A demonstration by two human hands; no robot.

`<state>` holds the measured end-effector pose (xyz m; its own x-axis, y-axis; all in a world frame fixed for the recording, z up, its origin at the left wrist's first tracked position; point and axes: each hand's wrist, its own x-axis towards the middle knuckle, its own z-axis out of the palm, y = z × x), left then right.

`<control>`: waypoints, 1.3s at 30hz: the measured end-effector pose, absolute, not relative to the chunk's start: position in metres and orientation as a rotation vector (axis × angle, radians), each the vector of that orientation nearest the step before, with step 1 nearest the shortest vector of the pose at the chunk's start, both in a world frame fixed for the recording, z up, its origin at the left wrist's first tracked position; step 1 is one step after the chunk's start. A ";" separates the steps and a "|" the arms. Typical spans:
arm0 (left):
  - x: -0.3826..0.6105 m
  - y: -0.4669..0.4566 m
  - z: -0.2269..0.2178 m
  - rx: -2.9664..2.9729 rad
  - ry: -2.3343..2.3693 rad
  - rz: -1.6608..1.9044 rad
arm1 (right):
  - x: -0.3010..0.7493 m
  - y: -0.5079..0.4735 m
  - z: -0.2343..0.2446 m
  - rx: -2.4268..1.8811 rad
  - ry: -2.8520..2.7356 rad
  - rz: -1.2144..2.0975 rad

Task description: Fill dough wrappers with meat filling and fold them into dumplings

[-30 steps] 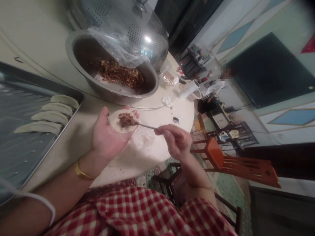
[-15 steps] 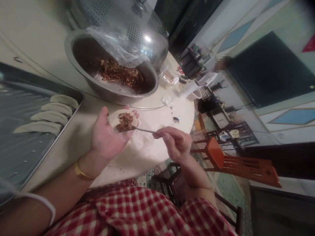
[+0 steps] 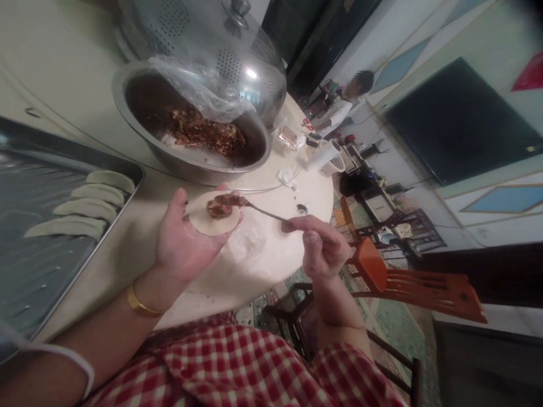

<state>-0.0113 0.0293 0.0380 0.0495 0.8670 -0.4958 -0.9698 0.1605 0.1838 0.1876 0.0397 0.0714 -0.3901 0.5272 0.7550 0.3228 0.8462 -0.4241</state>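
Observation:
My left hand [image 3: 180, 249] is palm up, cradling a round, pale dumpling wrapper [image 3: 201, 217] across its palm and fingers. A lump of brown minced filling [image 3: 219, 209] sits on the wrapper's upper middle. The bowl of a thin metal spoon [image 3: 268, 213] touches this filling and is smeared with it. My right hand [image 3: 326, 249] pinches the spoon's handle end between thumb and fingers. Just beyond the hands stands a large steel basin [image 3: 190, 168] with more chopped filling [image 3: 207, 133] inside, its far rim partly covered by clear plastic film [image 3: 207, 93].
At left, a metal tray [image 3: 80, 270] holds a row of several folded dumplings [image 3: 91, 207]. A perforated steel lid [image 3: 258, 62] rises behind the basin. A plastic roll [image 3: 323, 155] and basket [image 3: 335, 165] stand by the table's far edge. An orange chair [image 3: 373, 265] and a person [image 3: 341, 110] are beyond.
My right hand has moved right and slightly down, drawing the spoon toward the wrapper's upper right. The filling now sits in a tighter lump. More of the person in the background shows.

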 end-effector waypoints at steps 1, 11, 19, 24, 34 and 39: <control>-0.011 0.029 0.039 -0.220 0.565 1.419 | 0.188 0.040 0.071 -0.617 -2.004 0.250; -0.011 0.029 0.039 -0.255 0.495 1.418 | 0.178 0.043 0.069 -0.610 -2.062 0.174; -0.013 0.029 0.041 -0.258 0.496 1.418 | 0.175 0.041 0.065 -0.525 -2.159 0.162; -0.014 0.029 0.039 -0.239 0.502 1.429 | 0.176 0.043 0.064 -0.501 -2.083 0.154; -0.015 0.029 0.035 -0.188 0.468 1.401 | 0.178 0.057 0.068 -0.635 -1.925 0.266; -0.015 0.028 0.033 -0.163 0.480 1.377 | 0.153 0.124 0.077 -0.780 -1.768 0.440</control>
<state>-0.0150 0.0278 0.0328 0.1140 0.9009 -0.4188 -0.9662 0.1987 0.1645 0.1529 0.1236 0.0766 -0.1832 0.6951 0.6951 0.2881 0.7140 -0.6381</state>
